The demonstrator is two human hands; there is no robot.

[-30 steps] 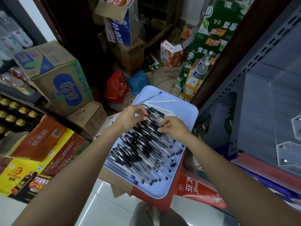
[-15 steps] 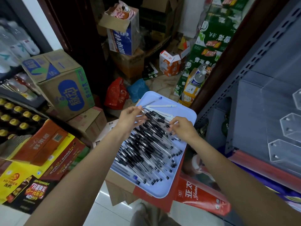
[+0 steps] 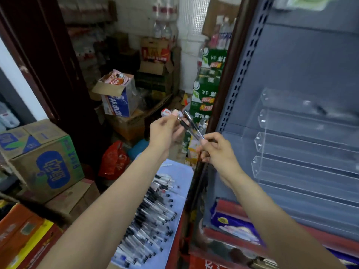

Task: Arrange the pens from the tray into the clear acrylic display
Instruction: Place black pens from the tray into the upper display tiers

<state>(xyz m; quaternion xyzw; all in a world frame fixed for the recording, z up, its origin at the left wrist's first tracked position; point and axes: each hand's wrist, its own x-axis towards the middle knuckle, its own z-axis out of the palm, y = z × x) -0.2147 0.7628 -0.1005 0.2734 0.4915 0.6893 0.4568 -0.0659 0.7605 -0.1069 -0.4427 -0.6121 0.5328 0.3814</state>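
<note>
Right hand (image 3: 218,150) pinches the lower ends of two or three black-capped pens (image 3: 191,125), fingers curled round the barrels; left hand (image 3: 167,131) holds the cap ends between thumb and fingertips, a loose steadying grip. The bundle sits in the air, slanted, between both hands, above the blue tray (image 3: 182,191) where the rest of the pens lie heaped. Clear acrylic display (image 3: 303,144) stands well to the right, tiers apparently empty. Risks: one smooth barrel sliding out of the pinch at handover; ends splaying and catching a tier lip; an arm knocking the tray.
</note>
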